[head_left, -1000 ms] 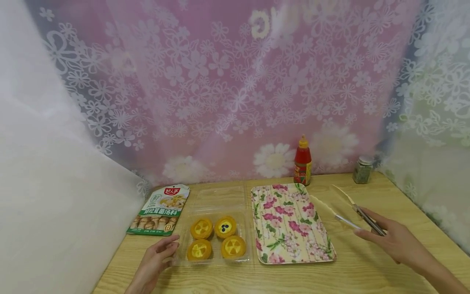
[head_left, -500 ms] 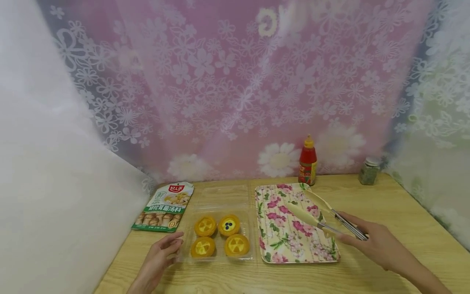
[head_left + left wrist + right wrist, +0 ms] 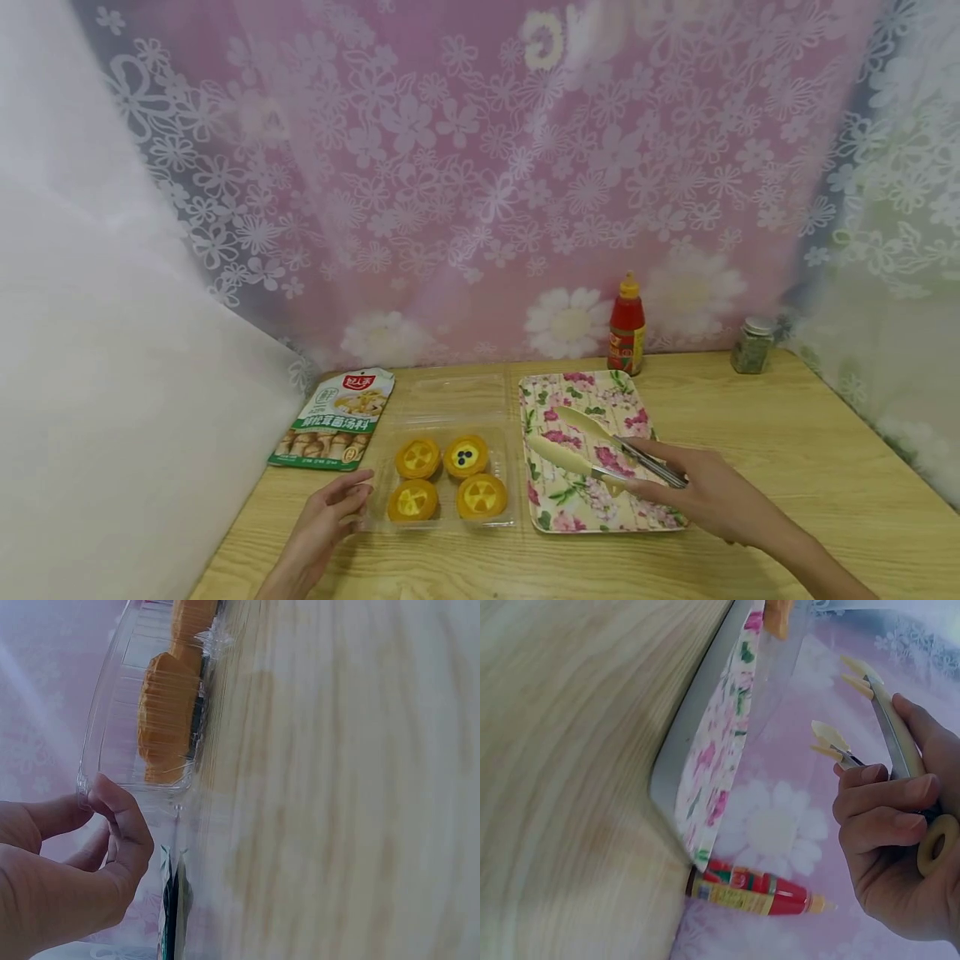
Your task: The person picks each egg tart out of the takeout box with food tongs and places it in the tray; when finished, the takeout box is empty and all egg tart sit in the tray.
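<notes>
In the head view, my left hand (image 3: 318, 529) is at the left edge of a clear plastic clamshell box (image 3: 453, 396) with its lid folded back. The left wrist view shows thumb and finger pinching the rim at a corner of the box. Several egg tarts (image 3: 482, 497) sit inside, one topped with blueberries (image 3: 466, 457). My right hand (image 3: 712, 492) grips metal-handled food tongs (image 3: 558, 457) with cream tips. The tongs' arms are spread over a flowered tray (image 3: 540, 392) with nothing between them, tips pointing left toward the tarts. In the right wrist view, the tongs (image 3: 900, 742) are above the tray.
A green and white mushroom soup packet (image 3: 330, 421) lies left of the box. Behind the tray stands a red sauce bottle (image 3: 626, 333) with a yellow cap. A small jar of dried herbs (image 3: 752, 346) is at the back right. Flowered cloth (image 3: 450, 208) hangs behind the table.
My right hand has carried the tongs leftward from the table right of the tray to over the tray. My left hand stays at the box's edge.
</notes>
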Demonstrator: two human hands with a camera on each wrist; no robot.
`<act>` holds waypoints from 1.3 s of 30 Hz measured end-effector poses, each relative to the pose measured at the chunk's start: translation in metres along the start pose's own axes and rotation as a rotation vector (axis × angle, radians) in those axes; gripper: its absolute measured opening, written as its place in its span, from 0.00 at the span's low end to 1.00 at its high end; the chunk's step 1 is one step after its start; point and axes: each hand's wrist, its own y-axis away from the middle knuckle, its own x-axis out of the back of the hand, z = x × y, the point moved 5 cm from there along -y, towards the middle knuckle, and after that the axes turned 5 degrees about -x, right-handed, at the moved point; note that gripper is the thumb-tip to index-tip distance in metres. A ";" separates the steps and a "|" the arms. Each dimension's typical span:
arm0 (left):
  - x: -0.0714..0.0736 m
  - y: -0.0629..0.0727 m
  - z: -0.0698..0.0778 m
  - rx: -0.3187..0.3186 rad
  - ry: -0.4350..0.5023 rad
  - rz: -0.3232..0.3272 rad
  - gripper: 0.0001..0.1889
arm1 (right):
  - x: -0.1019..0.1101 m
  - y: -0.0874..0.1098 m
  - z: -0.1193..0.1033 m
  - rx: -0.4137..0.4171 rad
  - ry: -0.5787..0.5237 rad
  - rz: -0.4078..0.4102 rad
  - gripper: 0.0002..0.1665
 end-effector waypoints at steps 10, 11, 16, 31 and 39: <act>-0.001 0.001 0.001 -0.001 0.002 -0.013 0.25 | -0.021 -0.019 -0.035 0.079 -0.037 -0.080 0.41; -0.001 0.000 0.001 -0.003 0.003 -0.016 0.25 | -0.024 -0.021 -0.038 0.086 -0.041 -0.085 0.41; -0.001 0.001 0.002 -0.001 0.003 -0.022 0.24 | -0.040 -0.026 -0.051 0.125 -0.040 -0.096 0.40; 0.001 0.002 0.003 -0.004 0.016 -0.015 0.24 | -0.059 -0.038 -0.080 0.061 -0.025 -0.126 0.42; 0.001 0.001 0.003 0.002 0.020 -0.031 0.25 | -0.060 -0.045 -0.099 0.044 0.044 -0.115 0.41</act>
